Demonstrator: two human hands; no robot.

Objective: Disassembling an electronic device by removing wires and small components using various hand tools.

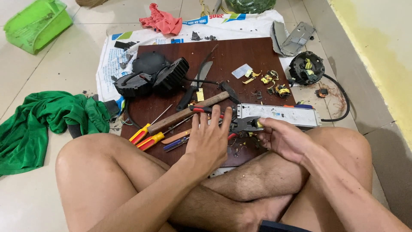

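- The left hand (210, 137) is lying palm-down over the handles of the red-handled pliers (238, 124), fingers spread and loosely wrapping — whether it is truly clamping them I cannot tell.
- The pliers are sitting on the front edge of the dark wooden board (240, 56), long axis running left to right, nose pointing toward the right hand (283, 137).
- The right hand is half-curled, fingertips meeting the plier nose at a small yellow part (259, 123) — pinching or only touching, unclear.
- The grey metal casing (279, 115) is lying just behind the nose, lengthwise along the same line.
- Hammer (184, 114) and screwdrivers (150, 136) are lying just left of the left hand.
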